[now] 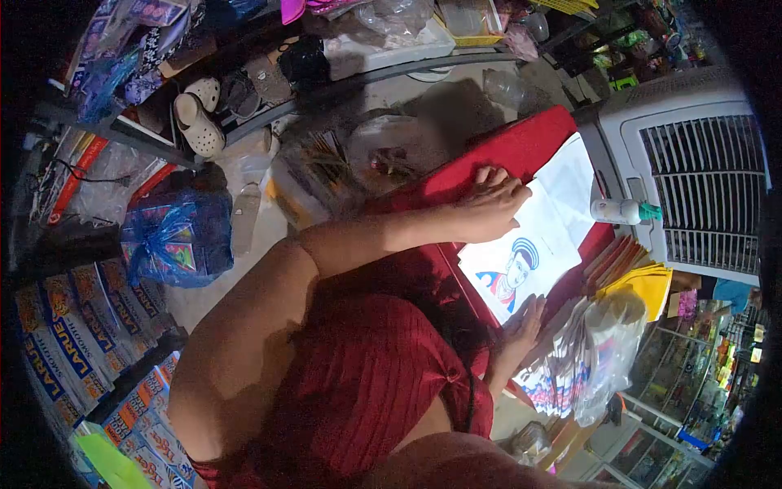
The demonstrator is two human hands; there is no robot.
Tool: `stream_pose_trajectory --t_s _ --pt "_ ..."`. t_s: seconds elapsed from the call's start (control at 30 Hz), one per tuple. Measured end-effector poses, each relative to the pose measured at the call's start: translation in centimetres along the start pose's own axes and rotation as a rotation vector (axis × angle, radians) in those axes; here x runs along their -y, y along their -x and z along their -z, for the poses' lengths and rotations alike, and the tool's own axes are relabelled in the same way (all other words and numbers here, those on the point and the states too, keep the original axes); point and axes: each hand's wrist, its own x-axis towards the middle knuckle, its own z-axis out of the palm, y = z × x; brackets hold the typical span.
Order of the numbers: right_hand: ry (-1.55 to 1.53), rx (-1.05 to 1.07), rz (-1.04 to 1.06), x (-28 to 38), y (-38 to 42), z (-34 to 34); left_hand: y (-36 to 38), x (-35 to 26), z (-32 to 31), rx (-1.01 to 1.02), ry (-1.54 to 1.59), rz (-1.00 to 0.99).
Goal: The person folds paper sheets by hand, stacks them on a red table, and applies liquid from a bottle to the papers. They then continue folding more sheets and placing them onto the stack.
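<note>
A white sheet of paper [558,248] lies on a red-covered table, printed with a blue and red figure in a striped round hat. My left hand [491,210] is at the sheet's far left edge, fingers curled and closed on it. Along the near edge of the paper rests my right hand [520,336], its fingers stretched out beside the print and partly in shadow. More white sheets [568,175] lie beyond the printed one. A small white bottle with a green cap [617,212] is by their right edge.
A grey air cooler [705,191] stands right of the red table [521,138]. Yellow envelopes [642,289] and printed sheets in clear plastic [562,367] sit nearer. Beer cartons [81,334], a blue bag [179,240] and cream clogs [197,126] are at left.
</note>
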Motion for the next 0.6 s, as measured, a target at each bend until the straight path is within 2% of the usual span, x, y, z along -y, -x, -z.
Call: stream_pose_trajectory --t_s 0.07,0.17,0.3,0.37,0.4,0.47,0.5,0.57,0.6 --pt "0.002 -0.020 -0.010 0.3 -0.1 0.0 0.2 0.0 -0.3 -0.109 -0.067 -0.022" --pt "-0.015 -0.026 0.026 0.3 -0.2 0.1 0.2 0.0 -0.7 -0.138 -0.077 0.002" --pt "-0.044 -0.033 0.075 -0.5 -0.4 -0.1 0.4 0.2 0.0 -0.071 -0.062 -0.003" --pt "-0.007 -0.034 0.089 0.4 -0.4 0.6 0.6 0.4 0.5 -0.185 0.156 -0.140" --pt "-0.008 -0.031 0.095 0.6 -0.7 1.2 0.7 0.6 0.9 -0.190 0.153 -0.135" --pt "-0.030 -0.046 0.195 2.7 -1.9 2.8 1.3 0.2 3.7 -0.087 0.571 -0.025" --pt "-0.036 -0.043 0.201 3.8 -2.6 3.0 1.8 0.5 5.2 -0.146 0.536 -0.110" --pt "-0.561 -0.058 0.129 6.6 -4.4 3.1 3.4 1.4 8.1 -0.171 0.670 -0.136" --pt "-0.686 0.010 0.056 8.6 -5.3 3.7 4.1 1.8 9.5 -0.232 0.510 -0.108"
